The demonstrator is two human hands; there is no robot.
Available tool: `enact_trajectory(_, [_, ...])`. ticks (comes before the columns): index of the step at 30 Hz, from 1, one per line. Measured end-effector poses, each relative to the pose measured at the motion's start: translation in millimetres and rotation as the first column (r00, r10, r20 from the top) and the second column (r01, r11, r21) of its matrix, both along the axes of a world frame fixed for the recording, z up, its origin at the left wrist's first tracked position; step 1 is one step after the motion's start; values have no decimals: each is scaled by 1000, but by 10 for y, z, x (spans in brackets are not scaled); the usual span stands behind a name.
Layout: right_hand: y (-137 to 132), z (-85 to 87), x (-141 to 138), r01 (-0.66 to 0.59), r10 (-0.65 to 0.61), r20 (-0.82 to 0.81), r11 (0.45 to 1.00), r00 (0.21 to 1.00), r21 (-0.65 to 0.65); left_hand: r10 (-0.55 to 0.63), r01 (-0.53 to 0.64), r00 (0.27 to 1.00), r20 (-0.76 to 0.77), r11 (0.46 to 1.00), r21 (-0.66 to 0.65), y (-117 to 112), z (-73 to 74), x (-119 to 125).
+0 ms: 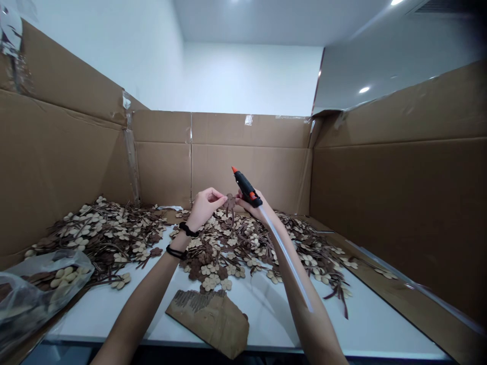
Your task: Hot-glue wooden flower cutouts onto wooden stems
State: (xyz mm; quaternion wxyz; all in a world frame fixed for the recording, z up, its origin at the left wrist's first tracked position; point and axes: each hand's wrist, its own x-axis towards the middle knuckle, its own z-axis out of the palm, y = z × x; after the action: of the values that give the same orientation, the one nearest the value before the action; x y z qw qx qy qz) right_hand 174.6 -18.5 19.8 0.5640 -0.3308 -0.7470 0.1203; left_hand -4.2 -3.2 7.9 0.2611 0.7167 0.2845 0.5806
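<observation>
My left hand (204, 205) is raised above the table and pinches a small dark brown wooden flower piece (230, 203) between its fingertips. My right hand (254, 204) meets it from the right and is closed around a black glue gun (245, 186) with an orange tip pointing up and to the left. A long clear glue stick (287, 258) trails back from the gun along my right forearm. Both hands hover over a heap of wooden flower pieces (228, 251).
Light and dark wooden flowers and stems lie in piles on the white table (266, 309), left pile (102, 233) included. A scrap of cardboard (211, 319) lies at the front edge. A clear plastic bag (34, 289) of pieces sits far left. Tall cardboard walls (395, 203) enclose the table.
</observation>
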Motion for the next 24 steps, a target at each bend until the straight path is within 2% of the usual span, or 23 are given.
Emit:
enact_trajectory(4, [33,-17,19,-73,74,22,997,997,-29,11,-11,995,98,1000,-8,37,-15,33])
enact_trajectory(9, [-7,-29,-60,-63,58,-90,996,994,-58,19,-20,987,158,1000,7,37,-27,59])
enact_trajectory(12, [-3,-39,-103,-75,69,-101,996,992,-53,10,-15,984,176,1000,23,32,-43,75])
enact_trajectory(15, [21,-46,-121,-91,88,-87,995,992,-28,-24,17,982,190,999,34,21,-50,88])
enact_trajectory(18, [39,-45,-119,-58,56,-107,998,993,-16,-87,93,973,215,996,-16,-3,-38,88])
enact_trajectory(21, [51,-44,-108,-32,31,-129,999,991,-11,-95,115,979,181,989,-98,-31,-18,85])
enact_trajectory(24, [64,-50,-101,-48,46,-133,999,990,-8,-109,115,993,52,986,-123,-39,-14,93])
